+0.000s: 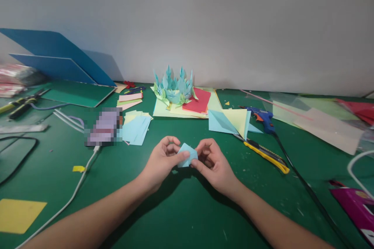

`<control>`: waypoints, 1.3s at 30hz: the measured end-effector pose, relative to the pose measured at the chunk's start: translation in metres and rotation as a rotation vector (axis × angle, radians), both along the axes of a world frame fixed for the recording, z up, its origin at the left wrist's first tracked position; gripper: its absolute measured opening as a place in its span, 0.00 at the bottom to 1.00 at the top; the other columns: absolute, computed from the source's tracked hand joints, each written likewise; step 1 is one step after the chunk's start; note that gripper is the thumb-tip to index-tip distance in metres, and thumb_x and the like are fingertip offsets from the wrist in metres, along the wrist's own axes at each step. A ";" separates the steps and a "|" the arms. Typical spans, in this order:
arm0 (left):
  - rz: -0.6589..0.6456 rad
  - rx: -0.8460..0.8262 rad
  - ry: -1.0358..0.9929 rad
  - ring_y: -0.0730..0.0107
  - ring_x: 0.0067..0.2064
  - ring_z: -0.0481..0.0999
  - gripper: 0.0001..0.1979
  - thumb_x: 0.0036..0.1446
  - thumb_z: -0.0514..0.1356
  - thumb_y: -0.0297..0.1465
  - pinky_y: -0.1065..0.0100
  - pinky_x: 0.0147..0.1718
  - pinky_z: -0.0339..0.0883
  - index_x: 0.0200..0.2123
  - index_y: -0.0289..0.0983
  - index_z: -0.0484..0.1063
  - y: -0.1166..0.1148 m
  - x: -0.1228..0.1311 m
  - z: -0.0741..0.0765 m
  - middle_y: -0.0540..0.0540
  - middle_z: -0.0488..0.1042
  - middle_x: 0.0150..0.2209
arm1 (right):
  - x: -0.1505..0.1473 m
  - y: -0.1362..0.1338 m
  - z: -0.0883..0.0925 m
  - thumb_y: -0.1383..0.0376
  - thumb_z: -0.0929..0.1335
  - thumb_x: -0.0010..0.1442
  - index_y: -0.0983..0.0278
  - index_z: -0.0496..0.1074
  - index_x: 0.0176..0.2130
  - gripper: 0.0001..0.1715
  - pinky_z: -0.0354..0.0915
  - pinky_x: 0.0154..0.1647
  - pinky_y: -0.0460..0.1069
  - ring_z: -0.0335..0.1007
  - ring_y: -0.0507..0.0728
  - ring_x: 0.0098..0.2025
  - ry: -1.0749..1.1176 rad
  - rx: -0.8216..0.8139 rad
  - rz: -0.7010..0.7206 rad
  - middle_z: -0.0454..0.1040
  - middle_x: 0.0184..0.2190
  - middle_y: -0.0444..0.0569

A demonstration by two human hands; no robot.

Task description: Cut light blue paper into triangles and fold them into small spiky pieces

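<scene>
Both of your hands meet over the green counter [187, 221], each with thumb and forefinger nearly closed on a small folded piece of light-blue paper [186, 153]. Your left hand [162, 161] grips it from one side, thumb laid flat across its face; your right hand [216, 167] pinches the opposite edge, the remaining fingers curled loosely inward. The paper is held raised above the surface, near the middle of your view, with shadows falling beneath your wrists.

Beyond your fingertips, a light-blue papercraft with pointed petals and green leaf shapes [175, 90] stands atop a pile of sheets, a red sheet [199, 102] at its side. To your left, a stack of light-blue slips [137, 131] lies just beside a phone [103, 127] whose screen is pixelated; a white cable [78, 186] runs from its near end toward you. Farther left, a blue board [62, 62] leans near the wall.

To your right, blue and yellow folded papers [240, 121] sit near a blue glue gun [264, 118] and a yellow utility knife [267, 157], its far end meeting the papers. At the right edge lies a purple packet [352, 208].
</scene>
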State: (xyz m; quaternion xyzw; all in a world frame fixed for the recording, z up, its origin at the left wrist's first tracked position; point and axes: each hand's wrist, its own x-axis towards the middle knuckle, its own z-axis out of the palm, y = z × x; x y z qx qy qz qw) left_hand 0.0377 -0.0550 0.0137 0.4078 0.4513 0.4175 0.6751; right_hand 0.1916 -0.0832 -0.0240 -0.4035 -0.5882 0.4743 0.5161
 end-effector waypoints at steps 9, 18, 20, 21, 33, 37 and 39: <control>0.017 -0.020 0.031 0.81 0.20 0.65 0.23 0.36 0.71 0.35 0.77 0.20 0.56 0.33 0.37 0.62 0.001 -0.001 -0.002 0.58 0.68 0.22 | 0.002 0.004 -0.003 0.64 0.71 0.52 0.61 0.68 0.35 0.10 0.67 0.36 0.49 0.70 0.54 0.32 -0.206 0.120 -0.118 0.72 0.31 0.44; -0.081 -0.020 0.046 0.78 0.24 0.66 0.17 0.39 0.70 0.38 0.75 0.25 0.57 0.29 0.34 0.70 0.001 -0.002 0.002 0.53 0.71 0.24 | 0.004 0.005 0.000 0.64 0.72 0.51 0.61 0.72 0.32 0.05 0.69 0.37 0.50 0.72 0.55 0.32 -0.180 0.108 -0.159 0.76 0.29 0.45; -0.097 -0.022 0.062 0.78 0.25 0.66 0.16 0.40 0.69 0.38 0.74 0.26 0.58 0.29 0.33 0.73 0.001 -0.003 0.001 0.51 0.72 0.24 | 0.004 0.005 -0.001 0.64 0.72 0.51 0.61 0.72 0.32 0.06 0.69 0.37 0.49 0.72 0.54 0.32 -0.163 0.104 -0.158 0.76 0.30 0.45; -0.101 -0.026 0.067 0.77 0.25 0.66 0.16 0.40 0.69 0.38 0.73 0.26 0.58 0.29 0.33 0.75 0.002 -0.003 0.001 0.50 0.73 0.25 | 0.004 0.005 -0.001 0.64 0.72 0.51 0.61 0.73 0.33 0.07 0.69 0.37 0.49 0.72 0.54 0.32 -0.158 0.102 -0.154 0.76 0.30 0.45; -0.109 -0.044 0.044 0.76 0.26 0.65 0.18 0.39 0.69 0.41 0.73 0.28 0.58 0.32 0.34 0.80 0.002 -0.003 0.000 0.48 0.74 0.25 | 0.006 0.006 0.000 0.63 0.70 0.54 0.61 0.75 0.33 0.04 0.69 0.37 0.50 0.73 0.55 0.33 -0.155 0.136 -0.178 0.77 0.31 0.47; -0.141 -0.030 0.028 0.75 0.26 0.66 0.17 0.42 0.68 0.42 0.72 0.28 0.60 0.29 0.34 0.80 0.002 -0.003 -0.002 0.48 0.73 0.23 | 0.007 0.007 0.002 0.64 0.69 0.56 0.59 0.76 0.30 0.05 0.68 0.40 0.52 0.72 0.57 0.37 -0.186 0.220 -0.244 0.78 0.32 0.48; -0.147 -0.034 0.021 0.75 0.26 0.66 0.16 0.42 0.68 0.42 0.72 0.29 0.61 0.27 0.34 0.79 0.002 -0.002 -0.001 0.48 0.73 0.23 | 0.007 0.007 0.003 0.64 0.69 0.56 0.59 0.76 0.30 0.05 0.68 0.39 0.52 0.72 0.57 0.36 -0.198 0.236 -0.255 0.78 0.32 0.48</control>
